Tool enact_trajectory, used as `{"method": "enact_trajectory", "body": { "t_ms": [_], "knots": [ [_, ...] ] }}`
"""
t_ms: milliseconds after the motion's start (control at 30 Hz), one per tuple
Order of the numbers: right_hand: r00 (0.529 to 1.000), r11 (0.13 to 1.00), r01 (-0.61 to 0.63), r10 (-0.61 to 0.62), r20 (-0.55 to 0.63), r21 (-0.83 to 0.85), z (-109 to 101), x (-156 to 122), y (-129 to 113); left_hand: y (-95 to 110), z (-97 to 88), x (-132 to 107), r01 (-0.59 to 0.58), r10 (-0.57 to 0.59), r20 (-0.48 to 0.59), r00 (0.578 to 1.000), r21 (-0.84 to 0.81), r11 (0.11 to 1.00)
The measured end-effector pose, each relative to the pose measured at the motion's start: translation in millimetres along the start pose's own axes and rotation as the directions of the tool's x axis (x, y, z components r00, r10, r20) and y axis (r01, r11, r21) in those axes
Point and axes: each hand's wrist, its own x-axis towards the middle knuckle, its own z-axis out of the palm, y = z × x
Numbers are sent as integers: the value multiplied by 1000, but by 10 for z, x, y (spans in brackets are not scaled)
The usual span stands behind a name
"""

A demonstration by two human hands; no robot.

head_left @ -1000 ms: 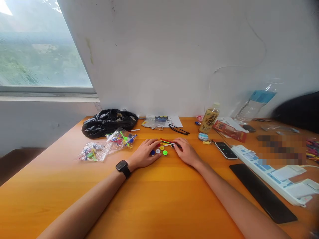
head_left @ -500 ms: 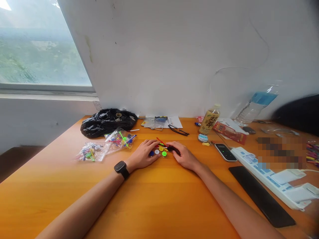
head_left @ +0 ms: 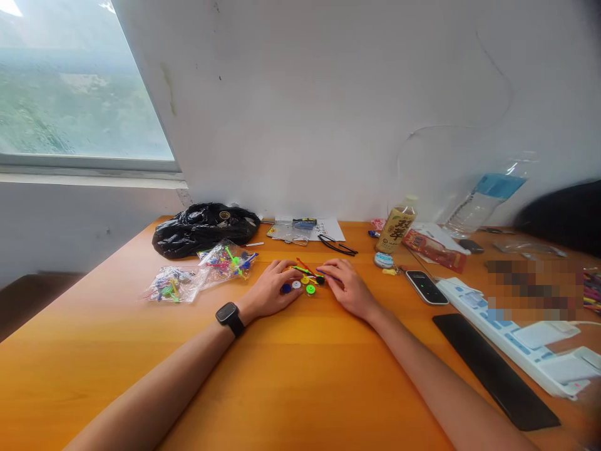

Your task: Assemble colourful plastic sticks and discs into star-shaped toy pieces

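My left hand (head_left: 268, 289) rests on the table, its fingers stretched out and curved around the left side of a small pile of plastic pieces. Beside its thumb lie a blue disc (head_left: 286, 289) and a white disc (head_left: 296, 285). A yellow disc (head_left: 305, 280), a bright green disc (head_left: 310, 289) and a black disc (head_left: 320, 280) sit between the hands. Behind them lie thin sticks, among them a red stick (head_left: 303, 265). My right hand (head_left: 351, 289) is open on the right, fingers apart from the thumb. A dark blue stick (head_left: 327, 273) touches its fingers.
Clear bags of colourful parts (head_left: 171, 285) lie to the left, before a black plastic bag (head_left: 201, 232). Black-framed glasses (head_left: 339, 246) lie behind the pile. On the right are a drink bottle (head_left: 397, 228), a phone (head_left: 426, 288), a power strip (head_left: 504, 335) and a black strip (head_left: 493, 369).
The black piece at my right fingertips now lies as a disc among the others. My right hand has shifted slightly up, with a dark blue stick now showing by its fingers. My left hand stays.
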Motion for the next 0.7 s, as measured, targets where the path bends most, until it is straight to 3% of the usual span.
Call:
{"method": "enact_trajectory", "body": {
  "t_ms": [133, 367, 533, 700],
  "knots": [
    [989, 995, 96, -93, 117, -26, 11, -12, -86, -6, 9, 4, -15, 15, -1, 1000, 1, 1000],
    [998, 996, -18, 23, 54, -90, 44, -22, 35, 39, -24, 14, -25, 26, 20, 999, -25, 999],
    [1000, 993, -22, 23, 5, -112, 31, -16, 15, 44, -46, 17, -54, 56, 34, 998, -44, 998],
    [994, 993, 35, -23, 111, -109, 33, -26, -50, 46, -66, 13, -46, 49, 58, 997, -55, 997]
  ]
}}
